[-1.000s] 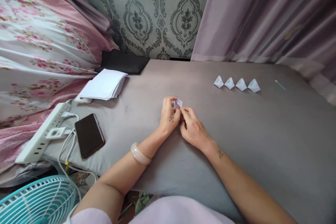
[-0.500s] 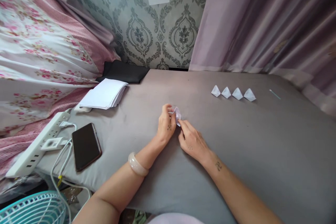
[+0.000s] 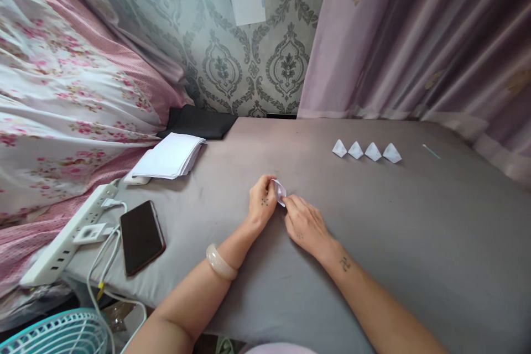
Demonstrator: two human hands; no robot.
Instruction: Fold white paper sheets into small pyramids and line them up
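Note:
Between my two hands is a small folded white paper piece (image 3: 280, 192), tilted up off the grey cloth surface. My left hand (image 3: 263, 201) grips its left side, fingers closed around the edge and partly hidden behind it. The fingertips of my right hand (image 3: 306, 222) press on the lower right side of the paper. To the right, beyond my hands, several folded paper shapes with pointed tops (image 3: 373, 152) stand in a row. A white stack of paper sheets (image 3: 170, 156) lies at the back left.
A dark phone (image 3: 142, 238) lies left of my left arm, beside a white power strip (image 3: 68, 238) with plugged-in cables. A black flat item (image 3: 199, 123) sits against the wall. A thin stick (image 3: 431, 151) lies far right. A turquoise fan (image 3: 58, 334) stands below the front left edge.
The fingers of my left hand have closed in on the paper, which shows a wider face now. My right fingertips stay at its lower edge. The whole view has shifted slightly.

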